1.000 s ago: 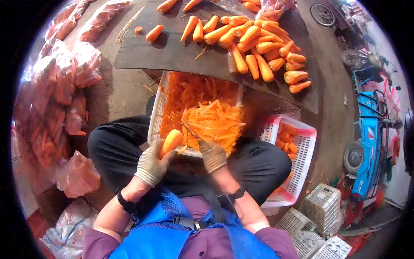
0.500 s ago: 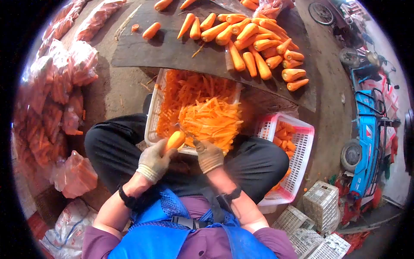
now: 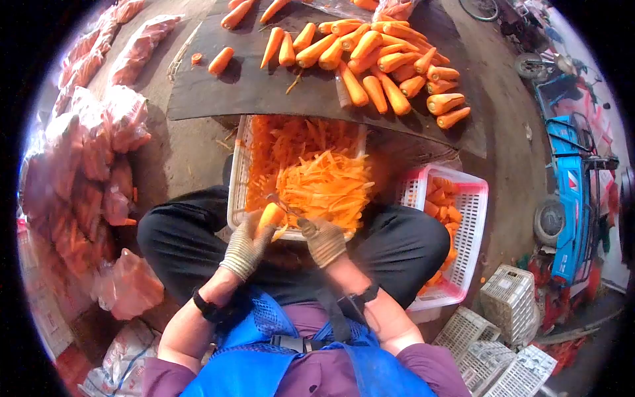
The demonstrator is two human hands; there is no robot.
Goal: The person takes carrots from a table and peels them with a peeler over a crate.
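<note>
In my gloved left hand [image 3: 246,246] I grip a carrot [image 3: 271,216], its thick end pointing up and away from me. My gloved right hand [image 3: 323,241] is closed around a peeler [image 3: 291,210], whose blurred metal end lies close against the carrot. A thin strip hangs below the carrot, between the hands. Just beyond both hands, between my legs, a white plastic crate [image 3: 235,188] is filled with orange carrot shavings [image 3: 324,188]. The shavings form a brighter heap on its right side.
Across the crate, a dark board [image 3: 258,92] bears a pile of whole carrots [image 3: 390,59]. By my right knee stands a pink-and-white basket [image 3: 468,231] of carrot pieces. Bagged carrots [image 3: 73,152] lie at left; empty-looking crates [image 3: 506,298] and a blue cart [image 3: 569,198] are at right.
The carrot has tilted slightly in my left hand, and a strip now shows below it. My right hand has shifted a little with the peeler. The whole view has moved slightly.
</note>
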